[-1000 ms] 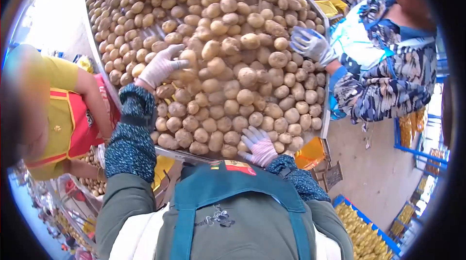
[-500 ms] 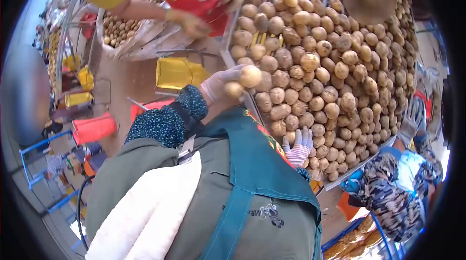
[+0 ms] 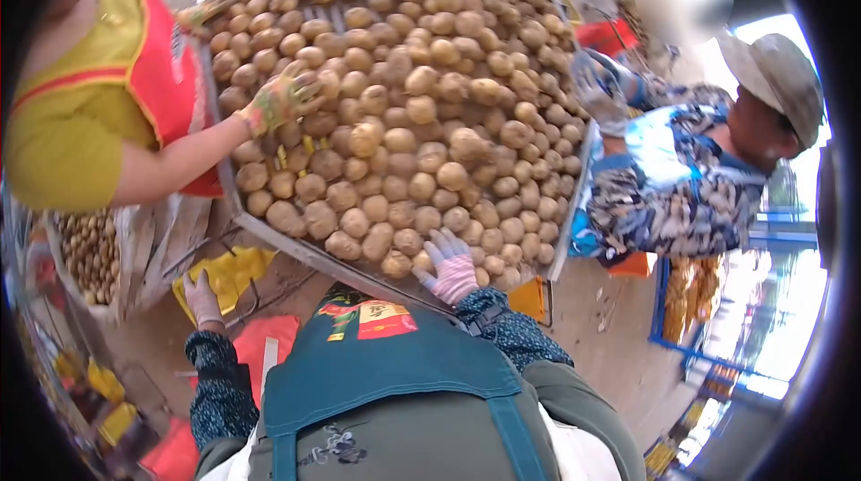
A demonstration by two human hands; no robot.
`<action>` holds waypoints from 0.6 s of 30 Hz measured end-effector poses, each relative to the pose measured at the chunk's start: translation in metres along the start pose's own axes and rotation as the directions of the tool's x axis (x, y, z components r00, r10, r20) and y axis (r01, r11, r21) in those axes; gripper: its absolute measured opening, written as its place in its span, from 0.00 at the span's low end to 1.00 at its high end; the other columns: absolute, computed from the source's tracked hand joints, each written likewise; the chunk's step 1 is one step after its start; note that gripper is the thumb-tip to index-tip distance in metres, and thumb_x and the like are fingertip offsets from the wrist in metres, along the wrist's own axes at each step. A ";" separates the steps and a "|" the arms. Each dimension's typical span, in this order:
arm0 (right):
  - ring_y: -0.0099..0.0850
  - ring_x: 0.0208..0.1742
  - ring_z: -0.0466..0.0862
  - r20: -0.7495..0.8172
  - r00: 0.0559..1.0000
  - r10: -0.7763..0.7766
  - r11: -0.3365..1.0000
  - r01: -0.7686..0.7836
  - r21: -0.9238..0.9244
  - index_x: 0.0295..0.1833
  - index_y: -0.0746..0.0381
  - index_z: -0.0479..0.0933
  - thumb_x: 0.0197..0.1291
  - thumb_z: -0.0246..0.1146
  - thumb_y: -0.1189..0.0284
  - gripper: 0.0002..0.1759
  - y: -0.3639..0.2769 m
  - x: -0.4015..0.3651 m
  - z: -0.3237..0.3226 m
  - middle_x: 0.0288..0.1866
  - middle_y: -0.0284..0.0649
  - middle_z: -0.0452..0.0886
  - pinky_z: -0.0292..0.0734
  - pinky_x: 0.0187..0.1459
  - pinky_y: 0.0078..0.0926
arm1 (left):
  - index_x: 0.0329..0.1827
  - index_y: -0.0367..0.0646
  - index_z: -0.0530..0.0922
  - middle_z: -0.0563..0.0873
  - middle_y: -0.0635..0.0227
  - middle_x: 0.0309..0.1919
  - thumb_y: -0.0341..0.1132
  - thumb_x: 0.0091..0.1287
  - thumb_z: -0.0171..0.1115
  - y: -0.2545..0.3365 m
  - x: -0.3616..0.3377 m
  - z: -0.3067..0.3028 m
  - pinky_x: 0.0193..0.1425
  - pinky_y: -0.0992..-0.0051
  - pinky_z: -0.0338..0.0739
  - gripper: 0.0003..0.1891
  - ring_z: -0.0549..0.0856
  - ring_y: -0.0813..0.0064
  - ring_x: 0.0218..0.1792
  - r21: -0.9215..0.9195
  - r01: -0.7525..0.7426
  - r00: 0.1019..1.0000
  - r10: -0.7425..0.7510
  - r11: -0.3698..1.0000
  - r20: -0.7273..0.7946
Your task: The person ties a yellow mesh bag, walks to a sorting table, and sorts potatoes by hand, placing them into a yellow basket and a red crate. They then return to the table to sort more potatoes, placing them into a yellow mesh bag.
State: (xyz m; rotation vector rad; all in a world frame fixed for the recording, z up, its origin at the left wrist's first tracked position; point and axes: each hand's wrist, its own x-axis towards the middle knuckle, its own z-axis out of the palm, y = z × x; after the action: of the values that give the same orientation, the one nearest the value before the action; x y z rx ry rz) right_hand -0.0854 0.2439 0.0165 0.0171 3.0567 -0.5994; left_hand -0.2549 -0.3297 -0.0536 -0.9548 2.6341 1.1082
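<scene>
A thick layer of potatoes [image 3: 421, 158] covers a metal-rimmed sorting table [image 3: 305, 257] in front of me. My right hand [image 3: 451, 273], in a striped glove, lies on the potatoes at the near edge, fingers spread. Off to the left, beyond the table, my left hand [image 3: 203, 300] reaches out in a pale glove over a yellow bag [image 3: 235, 279]. Its fingers are stretched out and no potato shows in it. A red bag [image 3: 265, 346] is beside my left forearm.
At the left, a co-worker in a red apron [image 3: 170, 68] has a gloved hand [image 3: 285, 100] on the potatoes. Another co-worker in camouflage [image 3: 682, 185] stands at the right side. A white sack of potatoes [image 3: 90, 252] stands at the left.
My left hand has gone out to the left, and the two potatoes it held are out of sight. My right hand stays on the potatoes. The view has turned; the left co-worker's hand now reaches onto the table.
</scene>
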 end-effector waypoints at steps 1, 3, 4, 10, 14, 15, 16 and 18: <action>0.48 0.80 0.65 0.032 0.999 0.018 1.000 -0.019 0.006 0.66 0.62 0.78 0.62 0.67 0.46 0.35 0.000 0.000 -0.003 0.77 0.47 0.71 0.60 0.76 0.51 | 0.79 0.28 0.66 0.75 0.45 0.75 0.42 0.77 0.61 0.054 -0.029 0.008 0.79 0.66 0.64 0.34 0.72 0.52 0.76 -0.026 -0.193 0.981 0.194 0.981 0.017; 0.49 0.79 0.66 0.027 0.999 0.024 1.000 -0.024 0.002 0.66 0.62 0.77 0.62 0.67 0.46 0.36 0.001 0.001 -0.008 0.76 0.48 0.72 0.61 0.75 0.52 | 0.80 0.30 0.64 0.76 0.47 0.72 0.45 0.76 0.63 0.088 -0.035 0.045 0.77 0.66 0.66 0.37 0.75 0.56 0.72 -0.108 -0.397 0.913 0.404 0.912 0.056; 0.51 0.78 0.68 0.003 1.000 0.012 1.000 -0.012 0.014 0.65 0.62 0.78 0.61 0.68 0.47 0.36 0.001 0.000 -0.009 0.75 0.50 0.73 0.62 0.74 0.53 | 0.81 0.31 0.62 0.76 0.48 0.71 0.47 0.75 0.64 0.104 -0.039 0.062 0.76 0.65 0.68 0.39 0.77 0.57 0.69 -0.080 -0.508 0.858 0.512 0.857 0.042; 0.47 0.81 0.64 0.022 0.998 0.051 0.998 -0.051 0.026 0.67 0.61 0.78 0.64 0.64 0.45 0.36 0.003 -0.005 -0.011 0.78 0.47 0.70 0.58 0.78 0.51 | 0.81 0.31 0.58 0.75 0.45 0.73 0.52 0.71 0.67 0.204 -0.073 0.131 0.67 0.59 0.76 0.45 0.80 0.51 0.66 -0.023 0.065 0.996 -0.064 0.998 0.065; 0.46 0.81 0.65 -0.024 1.000 0.020 0.996 -0.018 0.084 0.66 0.62 0.78 0.64 0.64 0.46 0.35 0.007 -0.008 -0.005 0.78 0.47 0.71 0.60 0.77 0.50 | 0.72 0.29 0.71 0.84 0.40 0.61 0.51 0.77 0.57 0.183 -0.061 0.149 0.63 0.58 0.79 0.33 0.86 0.46 0.60 0.081 -0.080 0.996 0.083 0.994 -0.035; 0.46 0.81 0.65 -0.041 0.999 0.019 0.995 -0.014 0.102 0.66 0.62 0.79 0.64 0.64 0.46 0.35 0.006 -0.010 -0.007 0.78 0.47 0.71 0.59 0.77 0.50 | 0.72 0.29 0.71 0.84 0.40 0.61 0.51 0.77 0.57 0.176 -0.055 0.153 0.63 0.58 0.79 0.33 0.86 0.46 0.60 0.087 -0.086 0.995 0.089 0.993 -0.040; 0.46 0.81 0.65 -0.059 0.998 0.014 0.993 -0.007 0.116 0.65 0.62 0.79 0.64 0.64 0.46 0.35 0.009 -0.010 -0.008 0.78 0.47 0.71 0.59 0.78 0.50 | 0.71 0.32 0.74 0.85 0.44 0.62 0.48 0.79 0.56 0.170 -0.045 0.157 0.65 0.63 0.78 0.29 0.85 0.50 0.59 0.102 -0.176 0.972 0.189 0.979 -0.140; 0.46 0.81 0.65 -0.068 0.998 0.007 0.990 0.002 0.141 0.65 0.63 0.79 0.64 0.64 0.46 0.35 0.011 -0.012 -0.007 0.78 0.47 0.71 0.60 0.77 0.50 | 0.71 0.35 0.77 0.86 0.48 0.62 0.46 0.80 0.56 0.137 -0.007 0.165 0.67 0.68 0.76 0.26 0.85 0.54 0.59 0.140 -0.260 0.927 0.288 0.955 -0.242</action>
State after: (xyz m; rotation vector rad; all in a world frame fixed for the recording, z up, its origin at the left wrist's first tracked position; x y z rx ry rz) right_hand -0.0731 0.2565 0.0190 0.0454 3.0719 -0.8299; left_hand -0.3514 -0.1411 -0.0882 -0.7736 3.0833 0.9359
